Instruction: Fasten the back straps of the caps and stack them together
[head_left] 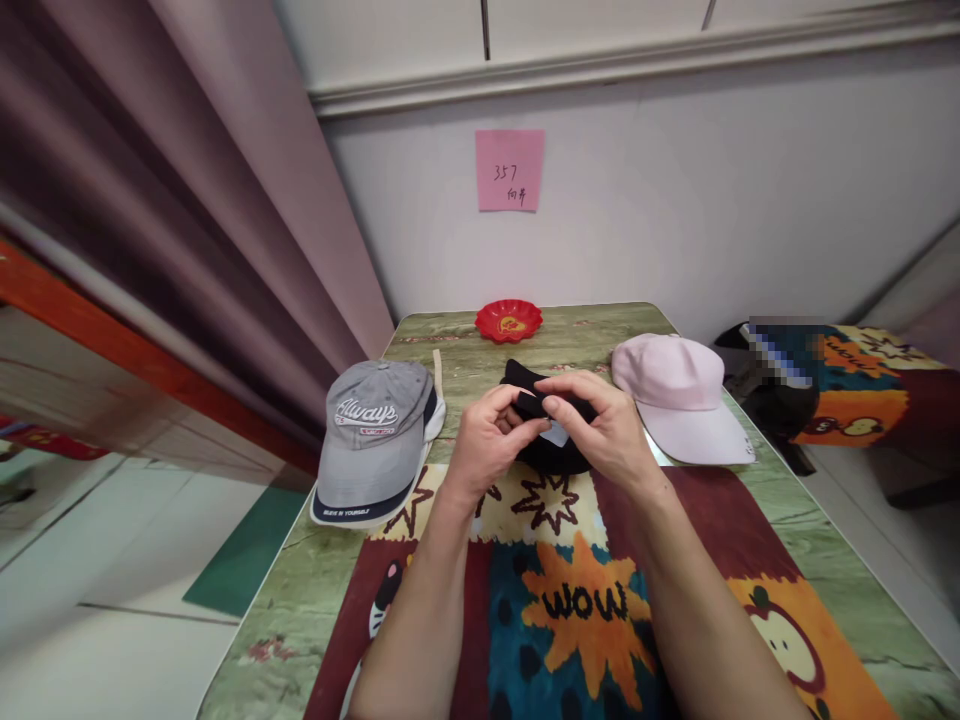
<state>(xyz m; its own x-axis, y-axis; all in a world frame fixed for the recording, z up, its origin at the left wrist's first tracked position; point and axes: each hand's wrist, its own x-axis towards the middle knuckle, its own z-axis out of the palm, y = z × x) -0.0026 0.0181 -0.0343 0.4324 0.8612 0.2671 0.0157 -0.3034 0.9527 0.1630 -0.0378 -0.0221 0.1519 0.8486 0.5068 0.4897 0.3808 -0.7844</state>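
Note:
Both hands hold a black cloth item [555, 457], seemingly a cap, over the middle of the table. My left hand [491, 437] pinches its upper edge between thumb and fingers. On the other side, my right hand [606, 425] grips the edge with the thumb close to the left fingertips. A pale patch shows on the black cloth between the hands. To the left lies a grey cap [379, 425] with white lettering, its brim toward me. A pale pink cap [675, 390] rests to the right, its brim angled toward the front right.
A red scalloped dish [508, 321] stands near the back edge of the green table [281, 610]. Beneath my forearms spreads a colourful mat [540, 660]. A curtain [300, 200] hangs at the left, and a pink note [509, 171] is on the wall. A stool [862, 395] stands at the right.

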